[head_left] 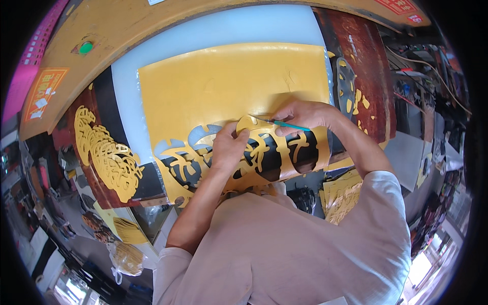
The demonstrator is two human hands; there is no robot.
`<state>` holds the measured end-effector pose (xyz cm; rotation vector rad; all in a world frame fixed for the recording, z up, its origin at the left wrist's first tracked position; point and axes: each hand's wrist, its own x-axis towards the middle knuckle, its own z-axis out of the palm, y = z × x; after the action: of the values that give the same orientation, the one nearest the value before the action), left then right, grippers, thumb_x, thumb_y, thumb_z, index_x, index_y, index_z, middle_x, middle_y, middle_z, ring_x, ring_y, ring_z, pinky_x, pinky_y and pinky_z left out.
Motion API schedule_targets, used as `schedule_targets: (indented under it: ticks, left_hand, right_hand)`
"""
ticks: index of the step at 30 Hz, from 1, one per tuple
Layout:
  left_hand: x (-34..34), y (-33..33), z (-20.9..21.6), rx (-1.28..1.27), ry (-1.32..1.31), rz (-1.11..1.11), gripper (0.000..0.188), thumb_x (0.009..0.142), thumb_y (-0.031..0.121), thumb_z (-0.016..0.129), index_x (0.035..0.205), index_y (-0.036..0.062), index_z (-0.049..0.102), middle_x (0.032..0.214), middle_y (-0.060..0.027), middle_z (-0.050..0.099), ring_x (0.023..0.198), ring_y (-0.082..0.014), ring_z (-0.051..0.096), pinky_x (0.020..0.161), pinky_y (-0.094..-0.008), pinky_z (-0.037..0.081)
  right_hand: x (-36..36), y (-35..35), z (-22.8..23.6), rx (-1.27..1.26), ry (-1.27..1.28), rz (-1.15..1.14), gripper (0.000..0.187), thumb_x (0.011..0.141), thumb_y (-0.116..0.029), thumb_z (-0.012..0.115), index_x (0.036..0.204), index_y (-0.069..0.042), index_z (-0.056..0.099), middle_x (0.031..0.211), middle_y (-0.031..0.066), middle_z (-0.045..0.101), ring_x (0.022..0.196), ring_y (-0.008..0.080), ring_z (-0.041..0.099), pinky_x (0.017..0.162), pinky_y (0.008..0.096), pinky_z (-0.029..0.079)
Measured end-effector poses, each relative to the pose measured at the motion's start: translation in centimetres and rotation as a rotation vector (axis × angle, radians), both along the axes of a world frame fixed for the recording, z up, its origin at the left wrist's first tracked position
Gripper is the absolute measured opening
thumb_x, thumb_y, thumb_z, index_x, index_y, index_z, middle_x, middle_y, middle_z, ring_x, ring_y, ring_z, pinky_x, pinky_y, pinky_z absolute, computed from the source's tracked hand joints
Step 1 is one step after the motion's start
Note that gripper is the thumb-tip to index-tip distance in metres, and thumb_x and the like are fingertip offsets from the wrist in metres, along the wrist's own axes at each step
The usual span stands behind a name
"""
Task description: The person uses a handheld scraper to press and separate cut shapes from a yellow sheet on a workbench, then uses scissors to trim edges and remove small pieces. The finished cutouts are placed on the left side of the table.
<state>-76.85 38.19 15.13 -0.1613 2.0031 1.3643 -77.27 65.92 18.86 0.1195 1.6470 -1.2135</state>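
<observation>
A large yellow sheet lies on a pale blue-white board, its near part cut through with curved openings and strap-like shapes. My left hand pinches a small rounded yellow piece between thumb and fingers, over the edge of the cut area. From the right, my right hand grips a slim tool with a teal handle. Its thin metal end reaches the yellow piece; the exact kind of tool is too small to tell.
A heap of yellow cut-outs sits at the left. On the reddish-brown surface at the right are a dark sole-shaped form and yellow scraps. A tan machine beam with a green button spans the far side.
</observation>
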Motion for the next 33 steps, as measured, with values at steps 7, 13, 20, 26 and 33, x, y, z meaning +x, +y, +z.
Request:
schedule_targets:
  ticks: [7, 13, 20, 26, 33]
  left_hand:
    - [0.0, -0.5, 0.2, 0.170, -0.293, 0.279, 0.026, 0.095, 0.013, 0.064, 0.114, 0.0037, 0.080, 0.073, 0.0071, 0.060, 0.062, -0.0028, 0.049, 0.056, -0.0240, 0.039]
    - [-0.2, -0.6, -0.5, 0.221, -0.313, 0.349, 0.017, 0.092, 0.011, 0.067, 0.104, 0.0063, 0.077, 0.071, 0.0076, 0.053, 0.055, -0.0030, 0.039, 0.048, -0.0224, 0.027]
    - [-0.7, -1.9, -1.9, 0.268, -0.410, 0.328, 0.011, 0.086, 0.011, 0.066, 0.095, 0.0107, 0.073, 0.071, 0.0088, 0.050, 0.063, -0.0037, 0.041, 0.054, -0.0253, 0.033]
    - [-0.6, -2.1, -1.9, 0.280, -0.425, 0.321, 0.010, 0.087, 0.015, 0.066, 0.095, 0.0112, 0.072, 0.071, 0.0099, 0.049, 0.063, -0.0037, 0.042, 0.058, -0.0258, 0.035]
    - [-0.4, -2.4, -1.5, 0.285, -0.406, 0.244, 0.010, 0.090, 0.014, 0.063, 0.092, 0.0103, 0.072, 0.069, 0.0094, 0.047, 0.063, -0.0039, 0.040, 0.059, -0.0251, 0.034]
  right_hand:
    - [-3.4, 1.5, -0.8, -0.077, -0.098, 0.185, 0.040, 0.097, -0.040, 0.079, 0.117, -0.005, 0.078, 0.086, 0.0024, 0.072, 0.074, 0.0121, 0.065, 0.063, 0.0284, 0.054]
    - [-4.9, 1.8, -1.0, -0.076, -0.116, 0.271, 0.057, 0.094, -0.051, 0.080, 0.121, 0.000, 0.076, 0.093, 0.0086, 0.076, 0.078, 0.0142, 0.070, 0.066, 0.0295, 0.057]
    - [-6.2, 0.8, -2.3, -0.183, -0.211, 0.269, 0.059, 0.096, -0.049, 0.078, 0.127, 0.001, 0.072, 0.097, 0.0114, 0.077, 0.080, 0.0150, 0.071, 0.069, 0.0286, 0.057]
    - [-6.1, 1.0, -2.7, -0.230, -0.291, 0.186, 0.058, 0.094, -0.056, 0.078, 0.111, 0.000, 0.074, 0.096, 0.0102, 0.075, 0.078, 0.0144, 0.070, 0.067, 0.0279, 0.057]
    - [-6.6, -1.1, -4.5, -0.286, -0.268, 0.152, 0.051, 0.091, -0.050, 0.082, 0.101, -0.001, 0.076, 0.088, 0.0077, 0.073, 0.073, 0.0131, 0.068, 0.061, 0.0271, 0.053]
